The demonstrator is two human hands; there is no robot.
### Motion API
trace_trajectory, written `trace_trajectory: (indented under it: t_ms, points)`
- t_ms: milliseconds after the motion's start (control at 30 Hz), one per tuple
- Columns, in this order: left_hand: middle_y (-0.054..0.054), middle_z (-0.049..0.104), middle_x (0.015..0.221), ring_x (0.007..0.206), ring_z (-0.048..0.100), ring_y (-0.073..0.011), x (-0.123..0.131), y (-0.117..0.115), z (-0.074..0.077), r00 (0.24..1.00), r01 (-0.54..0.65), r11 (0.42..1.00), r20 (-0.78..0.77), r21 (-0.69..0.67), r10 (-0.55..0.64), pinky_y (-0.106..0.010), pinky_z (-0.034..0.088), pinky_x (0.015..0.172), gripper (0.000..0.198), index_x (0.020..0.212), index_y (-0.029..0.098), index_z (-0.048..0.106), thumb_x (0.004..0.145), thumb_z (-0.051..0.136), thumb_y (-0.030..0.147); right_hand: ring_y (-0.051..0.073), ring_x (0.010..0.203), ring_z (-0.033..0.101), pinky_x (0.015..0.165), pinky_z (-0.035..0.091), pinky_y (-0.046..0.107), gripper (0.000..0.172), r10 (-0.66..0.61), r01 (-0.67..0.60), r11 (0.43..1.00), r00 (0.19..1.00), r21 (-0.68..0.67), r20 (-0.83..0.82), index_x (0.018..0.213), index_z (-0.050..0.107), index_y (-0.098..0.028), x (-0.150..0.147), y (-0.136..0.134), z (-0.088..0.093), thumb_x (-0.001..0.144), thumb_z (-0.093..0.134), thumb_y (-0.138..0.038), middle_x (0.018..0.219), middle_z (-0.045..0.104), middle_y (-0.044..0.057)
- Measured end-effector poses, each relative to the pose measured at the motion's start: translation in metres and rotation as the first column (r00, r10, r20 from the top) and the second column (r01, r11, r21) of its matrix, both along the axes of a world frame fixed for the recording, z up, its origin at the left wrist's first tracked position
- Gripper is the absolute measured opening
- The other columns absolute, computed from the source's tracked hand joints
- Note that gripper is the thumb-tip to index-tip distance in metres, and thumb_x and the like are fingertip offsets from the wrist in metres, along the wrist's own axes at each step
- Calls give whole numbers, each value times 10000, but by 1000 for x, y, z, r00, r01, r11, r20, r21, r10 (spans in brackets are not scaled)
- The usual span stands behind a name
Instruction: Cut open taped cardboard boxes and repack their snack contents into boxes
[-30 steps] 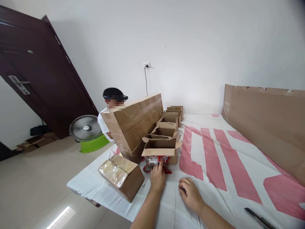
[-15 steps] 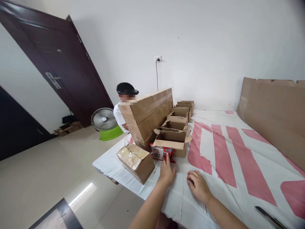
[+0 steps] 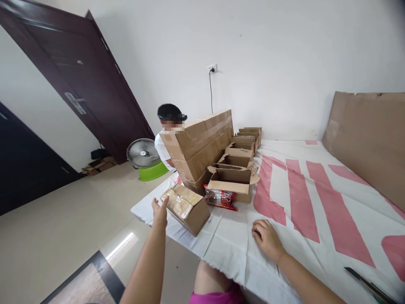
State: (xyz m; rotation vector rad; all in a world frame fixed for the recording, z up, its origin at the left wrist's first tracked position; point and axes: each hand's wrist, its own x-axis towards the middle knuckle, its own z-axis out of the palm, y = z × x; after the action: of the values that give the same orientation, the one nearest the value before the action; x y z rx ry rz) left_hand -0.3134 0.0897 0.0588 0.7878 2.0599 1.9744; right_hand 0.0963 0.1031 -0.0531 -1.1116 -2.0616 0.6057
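My left hand [image 3: 160,212] is at the left end of a closed, taped cardboard box [image 3: 198,217]. Its fingers and thumb are apart; whether they touch the box I cannot tell. Beside that box, a red snack packet with a clear window [image 3: 220,198] leans against the front of an open cardboard box [image 3: 229,187]. My right hand [image 3: 268,240] rests on the white and pink cloth to the right, fingers curled in. A dark spot shows under the fingers, too small to make out.
More open boxes [image 3: 236,160] stand in a row towards the wall. Stacked sealed boxes [image 3: 198,147] rise beside them, with a person [image 3: 162,145] behind. A dark blade-like tool [image 3: 363,280] lies at the lower right. A fan [image 3: 144,153] stands on the floor beyond the table edge.
My left hand has left the red packet and moved left to the taped box's far end. My right hand has stayed on the cloth. The view has shifted slightly.
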Motion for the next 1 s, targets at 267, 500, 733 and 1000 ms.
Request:
trace_trajectory:
  t_ms: [267, 500, 733, 1000]
  points:
    - [-5, 600, 882, 823, 607, -188, 4, -7, -25, 930, 250, 956, 311, -154, -194, -392, 491, 811, 351, 925, 213, 529, 702, 574, 480, 257, 1015, 541, 934, 412, 432, 123, 11, -14, 998, 999, -68, -42, 823, 666, -210, -2, -2, 4, 769, 566, -163, 1026, 662, 74]
    - [-31, 610, 1007, 942, 604, -216, 64, -23, -32, 891, 357, 919, 355, -165, -282, -382, 480, 820, 388, 1011, 225, 530, 739, 531, 501, 246, 1025, 595, 942, 448, 435, 153, 29, -69, 965, 987, -254, -156, 865, 685, -210, 5, -14, 1, 802, 561, -274, 1001, 699, 82]
    - [-100, 597, 1212, 1162, 553, -304, 169, -47, -44, 861, 456, 881, 315, -128, -400, -445, 478, 926, 527, 1167, 217, 500, 754, 565, 537, 270, 1271, 500, 981, 464, 441, 840, 72, -222, 892, 930, -393, -361, 1463, 308, -251, 46, -71, 15, 764, 678, -534, 1461, 437, 159]
    - [-181, 377, 1484, 1358, 387, -339, 297, -116, -77, 343, 932, 346, -43, -110, -938, -463, 372, 1087, 958, 1494, 172, 176, 777, 538, 693, 344, 1135, 609, 904, 538, 453, 689, -315, 270, 946, 897, -180, -312, 1343, 533, -293, 177, -109, 37, 725, 669, -567, 1143, 689, 113]
